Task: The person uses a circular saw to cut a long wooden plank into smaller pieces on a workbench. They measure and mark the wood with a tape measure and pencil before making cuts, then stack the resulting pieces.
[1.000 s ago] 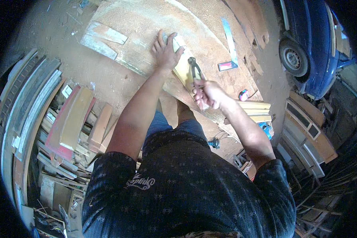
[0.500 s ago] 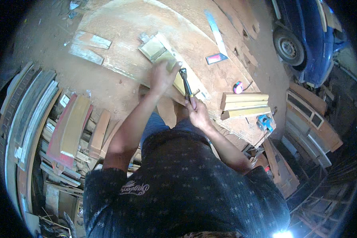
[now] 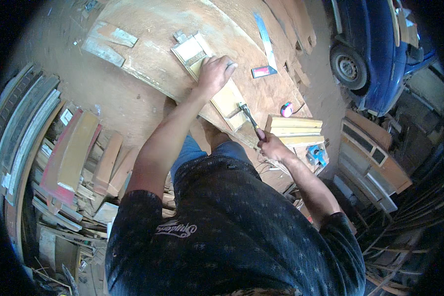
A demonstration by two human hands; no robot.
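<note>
A long, light wooden piece with routed grooves (image 3: 232, 96) lies slantwise on the workbench, its near end close to my thighs. My left hand (image 3: 215, 76) rests on the middle of this piece, fingers curled and closed; whatever is under them is hidden. In my right hand (image 3: 274, 146) is a hammer (image 3: 250, 118), gripped by its handle. The hammer's head is over the near right end of the wooden piece; whether it touches the wood I cannot tell.
The plywood workbench (image 3: 148, 59) carries a try square (image 3: 265, 71), a pink tape measure (image 3: 286, 109), several stacked wooden strips (image 3: 293, 129) and a blue tool (image 3: 317, 156). Timber offcuts (image 3: 76, 153) crowd the left floor. A blue vehicle (image 3: 375, 54) stands at far right.
The hammer has swung down and right, from beside my left hand to the near end of the wooden piece. My left hand has shifted slightly right and up and now rests on the wood.
</note>
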